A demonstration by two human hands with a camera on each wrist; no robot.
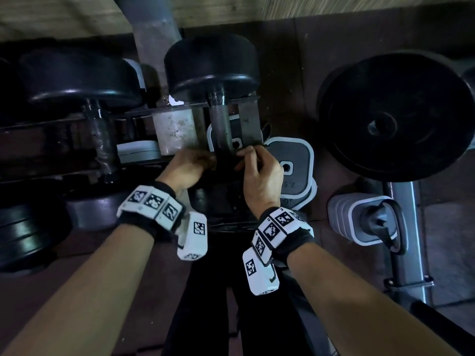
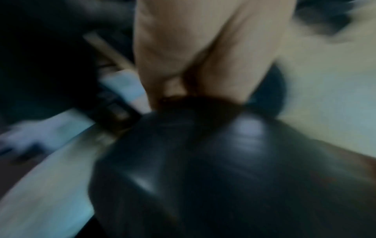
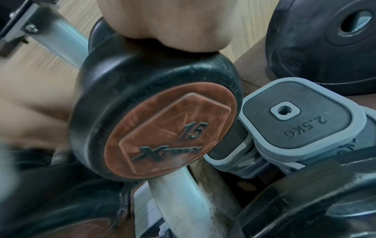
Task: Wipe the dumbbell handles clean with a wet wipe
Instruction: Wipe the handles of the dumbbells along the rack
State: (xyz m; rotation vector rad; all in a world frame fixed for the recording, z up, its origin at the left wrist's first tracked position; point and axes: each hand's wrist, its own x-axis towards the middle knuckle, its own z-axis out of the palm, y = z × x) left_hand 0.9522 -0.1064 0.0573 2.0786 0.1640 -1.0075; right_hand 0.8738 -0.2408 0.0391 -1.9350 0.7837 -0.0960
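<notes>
A black-headed dumbbell [image 1: 210, 62] lies on the rack, with its knurled handle [image 1: 218, 122] running toward me. A dark sheet [image 1: 227, 160], seemingly the wipe, is draped over the near end of the handle. My left hand [image 1: 190, 165] holds its left edge with curled fingers. Thumb and forefinger of my right hand [image 1: 257, 170] pinch its right edge. The near head, with a copper cap marked 15 [image 3: 168, 128], sits under both wrists. The left wrist view is blurred and shows only my left hand's fingers [image 2: 193, 56] above the black head [image 2: 223, 161].
Another dumbbell [image 1: 77, 75] lies on the rack to the left. Grey 2.5 kg plates [image 1: 290, 163] are stacked beside my right hand. Further right stand a big black plate [image 1: 395, 116] and a grey plate set [image 1: 367, 219]. A steel rack post [image 1: 154, 34] rises behind.
</notes>
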